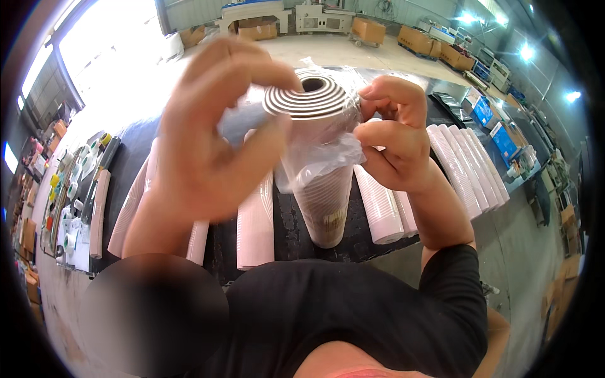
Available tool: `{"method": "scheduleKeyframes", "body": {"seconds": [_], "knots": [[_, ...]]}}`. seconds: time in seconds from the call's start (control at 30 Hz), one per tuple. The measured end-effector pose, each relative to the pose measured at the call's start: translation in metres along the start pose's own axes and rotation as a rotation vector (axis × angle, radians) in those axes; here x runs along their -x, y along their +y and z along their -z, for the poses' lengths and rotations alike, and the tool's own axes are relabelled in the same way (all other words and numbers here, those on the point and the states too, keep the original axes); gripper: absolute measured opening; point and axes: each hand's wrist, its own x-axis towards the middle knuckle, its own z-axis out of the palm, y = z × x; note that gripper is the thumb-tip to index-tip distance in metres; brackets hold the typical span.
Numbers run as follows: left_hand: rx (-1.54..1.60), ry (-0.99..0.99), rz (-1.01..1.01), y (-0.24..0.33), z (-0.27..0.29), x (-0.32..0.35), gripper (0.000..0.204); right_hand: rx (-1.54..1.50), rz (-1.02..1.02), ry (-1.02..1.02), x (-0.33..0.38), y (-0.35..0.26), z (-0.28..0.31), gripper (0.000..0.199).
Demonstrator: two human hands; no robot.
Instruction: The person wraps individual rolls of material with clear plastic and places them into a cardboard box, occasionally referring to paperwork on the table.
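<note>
A pink ribbed roll point(324, 195) of sheet material stands upright in front of me, its spiral layers and hollow core showing at the top. A clear plastic sleeve point(324, 162) is bunched around its upper part. My right hand point(398, 135) is beside the top on the right, thumb and fingers pinching the sleeve's edge. On the left, my left hand point(205, 135) is smeared by motion. Its thumb and forefinger are spread apart in a curve next to the roll's top, and nothing shows between them; whether the fingertips touch the roll I cannot tell.
Several wrapped pink rolls point(255, 217) lie on the dark table point(287, 233), with another row point(469, 167) at the right. Tape rolls point(72, 189) are along the left. Blue-and-white boxes point(504, 138) stand at the far right; cardboard boxes point(368, 30) and machines are on the floor beyond.
</note>
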Motion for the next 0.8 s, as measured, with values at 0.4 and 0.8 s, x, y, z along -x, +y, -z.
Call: {"method": "scheduleKeyframes", "body": {"seconds": [0.4,0.8], "knots": [[-0.194,0.213,0.005,-0.032,-0.055,-0.056,0.049,-0.02,0.261,-0.105,-0.015,-0.009,-0.014,0.013],[-0.179,0.369,-0.82,-0.029,-0.053,-0.076,0.064,0.06,-0.726,-0.355,0.057,0.11,-0.074,0.021]]}}
